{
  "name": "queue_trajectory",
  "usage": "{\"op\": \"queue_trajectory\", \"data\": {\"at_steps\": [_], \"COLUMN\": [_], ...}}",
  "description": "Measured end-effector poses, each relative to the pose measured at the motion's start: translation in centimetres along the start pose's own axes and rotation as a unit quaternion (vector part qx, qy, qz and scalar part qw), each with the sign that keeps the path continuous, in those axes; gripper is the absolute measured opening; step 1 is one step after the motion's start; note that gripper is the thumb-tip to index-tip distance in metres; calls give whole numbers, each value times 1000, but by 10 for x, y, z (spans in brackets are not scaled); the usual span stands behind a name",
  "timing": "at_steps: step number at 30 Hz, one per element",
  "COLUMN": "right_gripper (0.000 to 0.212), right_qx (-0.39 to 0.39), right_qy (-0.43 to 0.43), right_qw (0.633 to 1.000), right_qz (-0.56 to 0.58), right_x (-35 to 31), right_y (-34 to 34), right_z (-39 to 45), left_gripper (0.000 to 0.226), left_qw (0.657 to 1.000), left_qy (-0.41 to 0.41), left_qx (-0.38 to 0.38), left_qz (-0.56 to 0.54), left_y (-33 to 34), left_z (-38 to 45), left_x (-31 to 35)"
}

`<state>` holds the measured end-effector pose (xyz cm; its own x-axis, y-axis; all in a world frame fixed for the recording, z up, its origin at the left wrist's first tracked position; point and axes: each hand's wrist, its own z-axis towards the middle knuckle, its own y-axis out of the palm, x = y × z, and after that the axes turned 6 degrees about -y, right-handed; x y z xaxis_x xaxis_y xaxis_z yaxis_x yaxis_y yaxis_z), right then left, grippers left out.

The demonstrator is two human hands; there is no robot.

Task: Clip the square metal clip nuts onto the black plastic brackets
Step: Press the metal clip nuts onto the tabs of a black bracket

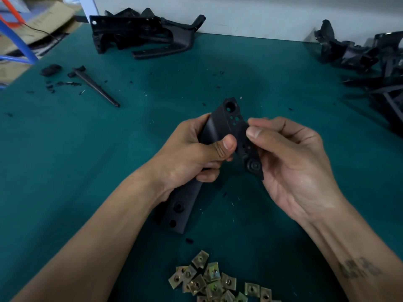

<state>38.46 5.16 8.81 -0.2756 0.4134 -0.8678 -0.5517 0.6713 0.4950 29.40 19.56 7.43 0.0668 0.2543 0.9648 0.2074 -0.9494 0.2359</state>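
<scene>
A long black plastic bracket [220, 125] is held above the green table, its holed end pointing away from me. My left hand [196, 155] grips the bracket round its middle, thumb on top. My right hand [290, 162] pinches the bracket's side tab between thumb and forefinger; whether a clip nut sits under those fingertips is hidden. A heap of several square brass-coloured metal clip nuts [213, 280] lies on the table near the front edge, below my hands.
A pile of black brackets [144, 33] lies at the back against the wall, another pile [370, 62] at the right. A black tapered rod [96, 86] and plastic scraps lie at the left. Cardboard and a blue frame [19, 40] stand beyond the table's left edge.
</scene>
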Motion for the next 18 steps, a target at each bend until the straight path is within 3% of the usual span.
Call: {"op": "queue_trajectory", "data": {"at_steps": [6, 11, 14, 18], "right_gripper": [10, 8, 9, 18], "right_qx": [15, 23, 50, 124], "right_qy": [39, 7, -37, -194], "right_qw": [998, 999, 998, 960], "right_qz": [52, 46, 26, -160], "right_x": [3, 8, 15, 13], "right_y": [-3, -8, -9, -19], "right_z": [-1, 2, 1, 10], "left_gripper": [13, 16, 17, 15], "left_qw": [1000, 999, 998, 998], "left_qy": [9, 13, 9, 3], "left_qx": [18, 36, 44, 40], "left_qz": [-23, -30, -37, -44], "left_y": [-1, -2, -3, -4], "left_z": [3, 4, 3, 4], "left_x": [-2, -1, 0, 0]}}
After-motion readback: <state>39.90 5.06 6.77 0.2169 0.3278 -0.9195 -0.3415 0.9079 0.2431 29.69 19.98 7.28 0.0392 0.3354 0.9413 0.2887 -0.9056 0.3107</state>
